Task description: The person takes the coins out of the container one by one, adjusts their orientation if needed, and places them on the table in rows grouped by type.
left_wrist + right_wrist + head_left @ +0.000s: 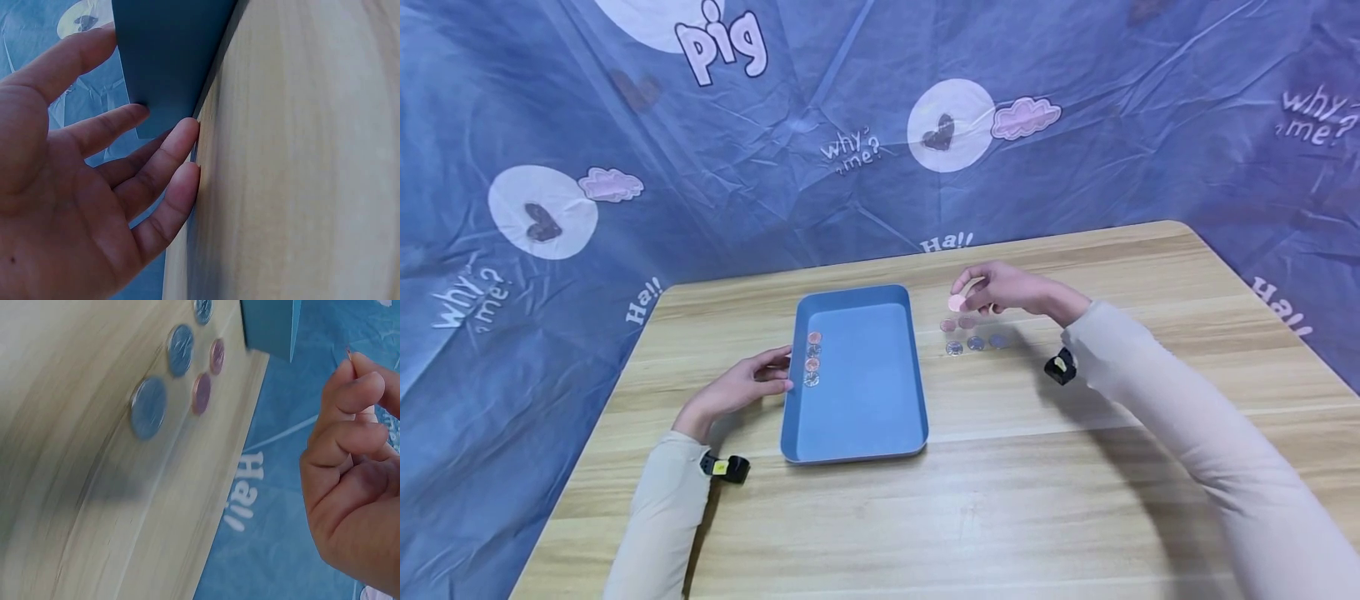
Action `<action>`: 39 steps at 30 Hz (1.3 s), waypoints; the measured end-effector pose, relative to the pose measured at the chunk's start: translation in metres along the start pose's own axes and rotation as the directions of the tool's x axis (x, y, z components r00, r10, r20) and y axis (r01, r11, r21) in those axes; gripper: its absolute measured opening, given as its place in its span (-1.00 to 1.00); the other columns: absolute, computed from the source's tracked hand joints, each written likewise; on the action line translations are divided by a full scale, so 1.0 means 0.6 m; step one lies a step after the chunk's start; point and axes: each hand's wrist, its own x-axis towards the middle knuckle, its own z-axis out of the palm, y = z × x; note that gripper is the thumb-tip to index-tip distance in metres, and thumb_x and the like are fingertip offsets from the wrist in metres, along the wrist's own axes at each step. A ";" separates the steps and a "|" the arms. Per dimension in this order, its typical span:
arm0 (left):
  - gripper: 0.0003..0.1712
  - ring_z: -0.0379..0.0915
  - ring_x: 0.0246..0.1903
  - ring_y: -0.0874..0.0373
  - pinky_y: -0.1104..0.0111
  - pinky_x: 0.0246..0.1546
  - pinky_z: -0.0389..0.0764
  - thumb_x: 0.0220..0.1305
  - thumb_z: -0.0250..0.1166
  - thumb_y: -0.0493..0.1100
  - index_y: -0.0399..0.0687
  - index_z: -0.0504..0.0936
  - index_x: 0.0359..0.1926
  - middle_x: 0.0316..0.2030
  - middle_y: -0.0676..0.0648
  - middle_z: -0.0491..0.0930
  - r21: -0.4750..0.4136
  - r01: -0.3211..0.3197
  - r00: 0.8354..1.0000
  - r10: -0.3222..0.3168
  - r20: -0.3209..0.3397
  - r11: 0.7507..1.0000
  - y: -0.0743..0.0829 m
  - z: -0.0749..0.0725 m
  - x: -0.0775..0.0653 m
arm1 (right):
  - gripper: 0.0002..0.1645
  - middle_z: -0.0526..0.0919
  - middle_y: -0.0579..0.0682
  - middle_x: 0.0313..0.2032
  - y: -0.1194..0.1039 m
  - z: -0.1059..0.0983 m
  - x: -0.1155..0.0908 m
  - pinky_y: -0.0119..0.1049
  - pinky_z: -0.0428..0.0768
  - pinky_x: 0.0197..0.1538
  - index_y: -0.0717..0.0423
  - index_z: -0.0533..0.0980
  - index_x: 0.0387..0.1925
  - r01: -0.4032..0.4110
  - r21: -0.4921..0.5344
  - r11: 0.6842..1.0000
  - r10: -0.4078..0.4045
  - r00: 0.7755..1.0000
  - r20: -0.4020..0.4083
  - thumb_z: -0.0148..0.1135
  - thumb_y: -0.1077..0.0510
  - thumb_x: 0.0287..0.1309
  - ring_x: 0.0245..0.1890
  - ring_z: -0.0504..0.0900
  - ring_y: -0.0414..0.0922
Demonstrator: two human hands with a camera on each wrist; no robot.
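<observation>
A copper-coloured coin (957, 302) is pinched between thumb and fingertips of my right hand (996, 287), held up above the wooden table. In the right wrist view only a thin edge of it shows at the fingertips. Below that hand, two copper coins (948, 325) lie on the wood, with a row of three silver coins (975, 342) nearer me. My left hand (748, 383) touches the left wall of a blue tray (917, 392), its fingers extended and spread. Inside the tray, copper coins (812, 364) and silver coins (811, 379) alternate in a column along the left side.
The wooden table (1000, 508) extends to both sides and toward me. A blue printed cloth (820, 108) hangs behind its far edge. Each wrist wears a black strap, one strap (726, 468) on the left and another strap (1061, 367) on the right.
</observation>
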 end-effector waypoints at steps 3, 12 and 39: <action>-0.14 0.31 0.29 -0.21 -0.01 0.32 0.35 0.34 0.24 -0.04 -0.18 0.03 0.49 0.33 -0.36 0.29 0.000 -0.002 1.000 0.002 0.001 1.000 0.001 0.000 0.001 | -0.59 0.55 -0.09 -0.58 0.009 -0.009 -0.006 -0.46 0.29 -0.56 0.24 0.40 0.04 -0.003 -0.005 1.000 0.003 1.000 -0.014 0.23 0.29 0.15 -0.58 0.42 -0.22; -0.13 0.31 0.29 -0.22 -0.02 0.33 0.33 0.33 0.25 -0.02 -0.17 0.03 0.50 0.34 -0.36 0.28 -0.001 0.002 1.000 -0.002 0.000 1.000 0.000 -0.002 -0.001 | -0.58 0.54 -0.08 -0.59 0.035 -0.028 -0.024 -0.46 0.29 -0.57 0.27 0.39 0.04 -0.034 -0.035 0.999 0.034 0.999 -0.022 0.25 0.28 0.14 -0.60 0.39 -0.25; -0.11 0.32 0.29 -0.19 0.00 0.33 0.34 0.30 0.27 0.00 -0.14 0.04 0.49 0.33 -0.33 0.31 -0.009 0.011 1.000 -0.011 -0.004 1.000 0.001 -0.001 0.000 | -0.57 0.54 -0.12 -0.56 0.083 -0.030 -0.017 -0.45 0.33 -0.56 0.29 0.44 0.02 -0.074 -0.125 0.989 0.072 0.997 -0.016 0.29 0.24 0.13 -0.55 0.45 -0.22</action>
